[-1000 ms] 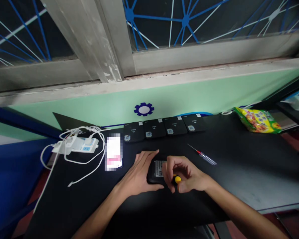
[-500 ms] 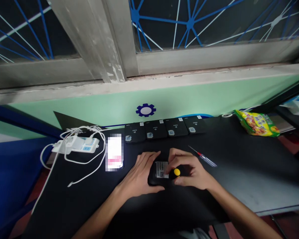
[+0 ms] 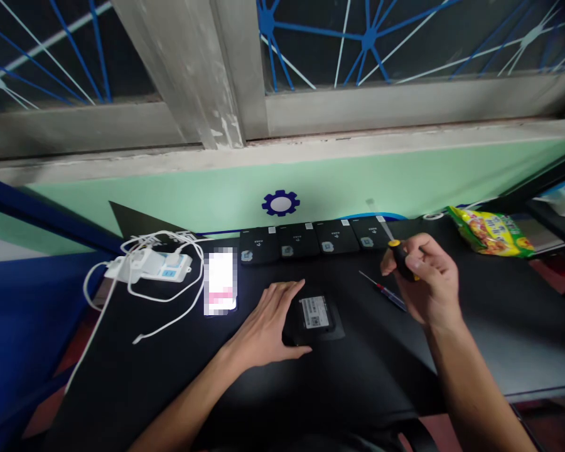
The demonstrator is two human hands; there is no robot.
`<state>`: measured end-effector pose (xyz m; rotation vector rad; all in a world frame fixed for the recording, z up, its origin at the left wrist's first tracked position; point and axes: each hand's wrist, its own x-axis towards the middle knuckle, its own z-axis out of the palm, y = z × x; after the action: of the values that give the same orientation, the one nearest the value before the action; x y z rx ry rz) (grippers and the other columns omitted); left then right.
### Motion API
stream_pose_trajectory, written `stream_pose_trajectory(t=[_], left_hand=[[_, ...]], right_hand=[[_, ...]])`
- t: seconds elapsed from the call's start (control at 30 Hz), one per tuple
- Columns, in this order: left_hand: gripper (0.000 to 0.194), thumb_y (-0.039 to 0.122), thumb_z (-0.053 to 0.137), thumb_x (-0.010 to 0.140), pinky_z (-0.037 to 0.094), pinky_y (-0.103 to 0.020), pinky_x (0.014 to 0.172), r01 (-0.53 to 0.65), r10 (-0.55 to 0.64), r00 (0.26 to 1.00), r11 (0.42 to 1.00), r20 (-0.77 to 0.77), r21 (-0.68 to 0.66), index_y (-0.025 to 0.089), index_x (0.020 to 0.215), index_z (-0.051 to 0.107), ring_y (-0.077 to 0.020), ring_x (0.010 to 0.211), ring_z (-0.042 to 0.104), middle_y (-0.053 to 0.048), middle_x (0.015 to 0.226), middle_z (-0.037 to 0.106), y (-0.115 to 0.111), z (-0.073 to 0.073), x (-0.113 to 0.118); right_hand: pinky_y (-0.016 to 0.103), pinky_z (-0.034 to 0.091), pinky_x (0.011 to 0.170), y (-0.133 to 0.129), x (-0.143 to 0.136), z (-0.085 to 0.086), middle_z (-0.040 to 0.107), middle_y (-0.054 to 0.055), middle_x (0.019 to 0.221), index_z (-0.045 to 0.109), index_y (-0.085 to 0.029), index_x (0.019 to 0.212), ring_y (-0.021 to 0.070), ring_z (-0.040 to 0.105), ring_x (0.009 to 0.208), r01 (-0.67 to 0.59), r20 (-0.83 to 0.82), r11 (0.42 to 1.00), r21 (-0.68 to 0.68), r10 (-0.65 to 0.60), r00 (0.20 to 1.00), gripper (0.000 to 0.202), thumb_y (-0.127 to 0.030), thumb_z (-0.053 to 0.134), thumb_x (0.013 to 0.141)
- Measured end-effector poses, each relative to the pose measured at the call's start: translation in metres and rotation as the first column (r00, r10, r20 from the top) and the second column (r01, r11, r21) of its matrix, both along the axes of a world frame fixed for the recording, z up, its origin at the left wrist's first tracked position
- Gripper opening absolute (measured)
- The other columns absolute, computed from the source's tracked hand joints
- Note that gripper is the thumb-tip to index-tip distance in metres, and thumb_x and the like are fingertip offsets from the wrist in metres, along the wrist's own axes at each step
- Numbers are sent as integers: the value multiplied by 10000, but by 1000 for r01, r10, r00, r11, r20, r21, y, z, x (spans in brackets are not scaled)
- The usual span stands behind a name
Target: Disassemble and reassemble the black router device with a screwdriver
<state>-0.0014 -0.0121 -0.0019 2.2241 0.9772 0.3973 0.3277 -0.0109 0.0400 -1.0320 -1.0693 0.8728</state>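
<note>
A small black device (image 3: 316, 312) with a white label lies on the dark table, over a thin dark sheet that shows at its right. My left hand (image 3: 266, 326) rests at the device's left side, thumb and fingers spread apart. Raised to the right of the device, my right hand (image 3: 426, 276) grips a black and yellow screwdriver (image 3: 402, 256) by its handle, the shaft pointing up and away. Under and left of that hand lies a second screwdriver (image 3: 390, 295) with a clear and red handle.
Several flat black boxes (image 3: 299, 242) stand in a row by the green wall. Left of them are a lit phone (image 3: 220, 282) and a white power strip (image 3: 162, 265) with tangled cables. A yellow-green snack bag (image 3: 489, 232) lies at the back right.
My right hand has lifted off the device and moved up and right with the black and yellow screwdriver, now tipped upward. My left hand stays beside the device. The view has shifted slightly.
</note>
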Motion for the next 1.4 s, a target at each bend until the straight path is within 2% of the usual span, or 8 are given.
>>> stream_pose_trajectory(t=[0.13, 0.23, 0.47, 0.73, 0.9, 0.97, 1.1, 1.4], left_hand=[[1331, 418, 1005, 768, 375, -781, 1249, -23, 22, 1000, 1000, 22, 20, 385, 1766, 126, -454, 1512, 468, -152, 1621, 474, -1, -1, -1], [1325, 404, 995, 790, 464, -751, 1200, -39, 39, 998, 999, 40, 12, 390, 1766, 98, -451, 1500, 484, -160, 1627, 459, -3, -2, -3], [1309, 339, 998, 795, 504, -706, 1202, -44, 46, 994, 999, 97, -23, 409, 1759, 116, -432, 1524, 472, -145, 1672, 426, -4, -5, -7], [1297, 302, 1014, 768, 482, -690, 1226, -38, 44, 988, 998, 146, -40, 395, 1754, 177, -414, 1516, 491, -141, 1652, 465, -4, -4, -6], [1353, 317, 1038, 718, 471, -679, 1229, -80, 88, 977, 996, 195, -50, 390, 1750, 166, -397, 1463, 528, -126, 1567, 525, -5, -3, -7], [1314, 334, 1034, 725, 448, -675, 1244, -109, 119, 966, 993, 230, -54, 375, 1737, 196, -391, 1460, 524, -130, 1565, 513, -5, -4, -7], [1228, 287, 1023, 712, 413, -670, 1254, -167, 177, 933, 984, 315, -60, 356, 1696, 291, -400, 1466, 505, -135, 1573, 494, -5, -3, -8], [930, 416, 1020, 746, 396, -587, 1258, -128, 285, 791, 942, 541, -309, 315, 1524, 520, -398, 1452, 545, -126, 1529, 583, -4, -3, -8]], right_hand=[[351, 559, 728, -29, 39, -15, 716, 55, 867, 764, -215, 1239, 268, 719, 823, 117, 261, 981, -152, -75, 962, 388, -406, 864, 917], [388, 588, 835, -51, 68, -40, 792, 96, 1057, 802, -228, 1259, 295, 740, 965, 231, 594, 947, -224, -55, 803, 419, -537, 773, 978], [479, 571, 926, -62, 97, -82, 784, 157, 1204, 801, -202, 1235, 343, 736, 1042, 319, 785, 933, -167, -70, 616, 472, -601, 660, 1026], [523, 514, 985, -54, 86, -89, 788, 128, 1173, 815, -239, 1206, 360, 679, 1077, 278, 832, 953, -120, -57, 552, 428, -590, 634, 1041], [549, 483, 1015, -51, 61, -67, 763, 144, 1192, 780, -238, 1227, 379, 646, 1114, 361, 833, 932, 22, -217, 510, 392, -556, 628, 1056], [495, 515, 977, -44, 43, -52, 762, 123, 1186, 763, -254, 1249, 347, 667, 1086, 270, 779, 963, 23, -187, 599, 328, -498, 630, 1074], [451, 530, 998, -17, 4, -38, 756, 108, 1179, 752, -248, 1299, 313, 693, 1079, -47, 435, 975, -215, 138, 890, 297, -398, 717, 1045], [431, 599, 993, 9, -49, -58, 719, 116, 1465, 676, -296, 1440, 289, 729, 1180, -470, 73, 844, -257, 502, 862, 498, -292, 762, 950]])
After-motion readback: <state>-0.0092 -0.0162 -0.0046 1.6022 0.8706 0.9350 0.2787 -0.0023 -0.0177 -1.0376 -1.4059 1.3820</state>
